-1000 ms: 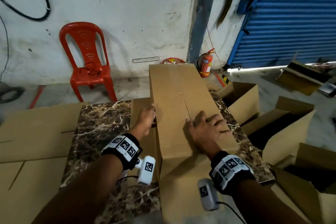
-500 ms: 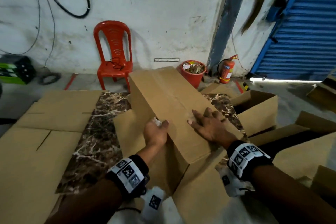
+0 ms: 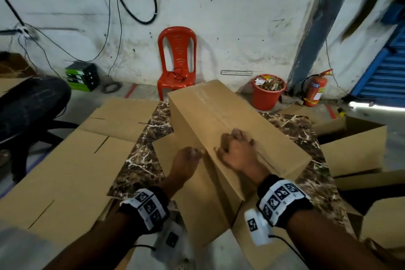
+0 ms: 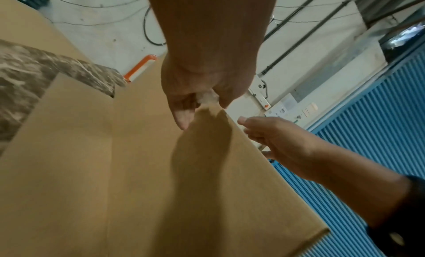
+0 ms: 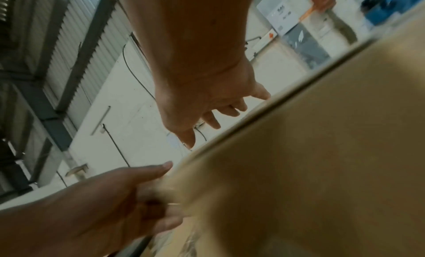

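One stained white wall [image 3: 219,17] runs behind the table [image 3: 140,160], with black cables looping down it. A blue roller shutter [image 3: 390,76] is far right of the table. Concrete floor all round.

Table top is dark brown marble pattern with white veins, mostly covered. Flat cardboard sheets [image 3: 65,171] overlap the table's left edge and spread out to its left. The long closed cardboard box [image 3: 219,112] lies on the table on its side, running diagonally from the far edge to the near edge, and its near end reaches past the near edge. Open cartons [image 3: 355,149] stand just right of the table, on the floor.

A black office chair [image 3: 32,103] is left of the table, beyond the sheets. A red plastic chair [image 3: 177,61] stands behind the table against the wall. A red bucket [image 3: 266,98] full of scraps is behind the table's right corner, with a fire extinguisher [image 3: 314,90] further right.

Right hand [image 3: 235,151] is on the box's top face over the middle of the table, fingers loosely bent, nothing in them. Left hand [image 3: 186,160] is at the box's upper left edge, fingers and thumb curled round a small pale scrap [image 4: 207,97]. Can't tell what the scrap is.
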Demonstrator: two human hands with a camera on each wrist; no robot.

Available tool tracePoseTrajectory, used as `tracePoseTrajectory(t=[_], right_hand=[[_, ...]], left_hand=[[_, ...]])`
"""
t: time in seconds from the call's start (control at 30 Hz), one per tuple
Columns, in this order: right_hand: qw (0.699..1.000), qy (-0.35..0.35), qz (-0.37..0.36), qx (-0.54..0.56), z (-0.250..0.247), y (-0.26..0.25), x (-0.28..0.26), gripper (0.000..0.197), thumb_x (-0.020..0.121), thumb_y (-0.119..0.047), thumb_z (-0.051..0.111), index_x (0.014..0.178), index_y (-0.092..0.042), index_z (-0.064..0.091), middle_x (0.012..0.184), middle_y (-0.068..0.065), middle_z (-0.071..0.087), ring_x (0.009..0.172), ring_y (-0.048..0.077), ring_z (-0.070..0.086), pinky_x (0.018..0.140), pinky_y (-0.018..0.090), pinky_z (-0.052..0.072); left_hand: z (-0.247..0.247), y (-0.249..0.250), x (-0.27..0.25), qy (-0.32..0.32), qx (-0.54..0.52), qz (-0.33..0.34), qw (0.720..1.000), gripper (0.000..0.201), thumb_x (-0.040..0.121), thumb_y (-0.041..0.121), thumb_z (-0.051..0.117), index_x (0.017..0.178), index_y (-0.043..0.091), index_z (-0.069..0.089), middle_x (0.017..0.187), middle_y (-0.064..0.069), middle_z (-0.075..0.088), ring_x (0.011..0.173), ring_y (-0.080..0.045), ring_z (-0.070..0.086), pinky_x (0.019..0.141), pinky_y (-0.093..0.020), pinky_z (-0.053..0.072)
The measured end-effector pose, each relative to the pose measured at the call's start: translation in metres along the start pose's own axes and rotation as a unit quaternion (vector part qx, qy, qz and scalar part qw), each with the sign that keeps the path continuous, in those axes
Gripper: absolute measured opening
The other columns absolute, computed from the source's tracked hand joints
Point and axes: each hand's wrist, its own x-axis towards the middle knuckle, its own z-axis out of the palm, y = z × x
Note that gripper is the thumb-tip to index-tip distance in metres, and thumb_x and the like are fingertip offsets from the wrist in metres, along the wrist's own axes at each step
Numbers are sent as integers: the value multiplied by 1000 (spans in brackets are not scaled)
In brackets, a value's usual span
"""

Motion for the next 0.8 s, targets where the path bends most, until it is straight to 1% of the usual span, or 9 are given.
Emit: tracePoseTrajectory(t=[0.07,0.17,0.27,0.37,0.43,0.5,0.67,0.73,0.8], right_hand=[[1000,6,-9,9,7,-17,4,44,93,-49,49,128,-22,51,150,14,34,143,32,24,114,61,21],[1000,14,-11,20,6,-33,19,47,93,-49,53,130,-22,51,149,13,36,141,31,28,114,58,24],[1000,16,5,20,0,-46,36,60,89,-57,56,136,-22,44,146,11,37,136,30,32,111,56,29],[999,-14,32,14,2,-66,50,80,85,-60,61,148,-23,28,156,14,23,143,36,21,113,62,23],[997,-43,69,2,11,-83,56,90,87,-55,61,154,-21,13,162,20,4,148,42,3,116,67,9],[993,-46,106,-22,24,-99,57,90,92,-45,58,156,-20,1,162,22,-10,148,45,-9,115,68,0],[987,-6,129,-100,52,-108,56,71,102,-27,35,155,-22,-12,162,21,-14,148,43,-13,117,64,1],[988,-6,121,-100,52,-101,59,70,103,-27,34,155,-24,-13,162,19,-15,149,42,-13,118,63,1],[988,-16,111,-110,48,-91,62,69,104,-30,34,155,-27,-11,163,16,-14,149,40,-13,118,61,2]], left_hand=[[-22,-8,18,44,-36,-27,998,34,84,51,57,79,18,63,77,-7,66,74,-30,65,74,-50,55],[-69,-19,65,112,-34,-23,993,26,93,34,57,84,10,63,80,-16,66,73,-31,64,74,-58,55],[-115,-31,120,128,20,-3,992,33,87,42,52,79,13,65,80,-15,68,77,-33,67,73,-54,57],[-142,-28,165,135,38,-8,990,46,80,48,44,81,8,66,84,-14,69,80,-32,66,75,-46,56],[-150,-23,193,120,15,-24,992,35,85,38,48,81,7,65,83,-15,68,76,-29,63,72,-39,53],[-152,-20,222,94,-11,-18,995,31,85,34,52,79,6,62,76,-15,64,69,-25,58,66,-38,48],[-136,-19,282,-18,-10,6,1000,15,95,16,56,99,6,66,84,-7,66,76,-17,59,73,-31,44],[-128,-22,293,-44,43,12,998,12,95,16,56,92,10,66,84,-8,65,80,-24,62,77,-36,46],[-122,-27,295,-32,72,4,997,19,93,21,55,87,6,66,85,-14,66,81,-31,64,76,-43,51]])
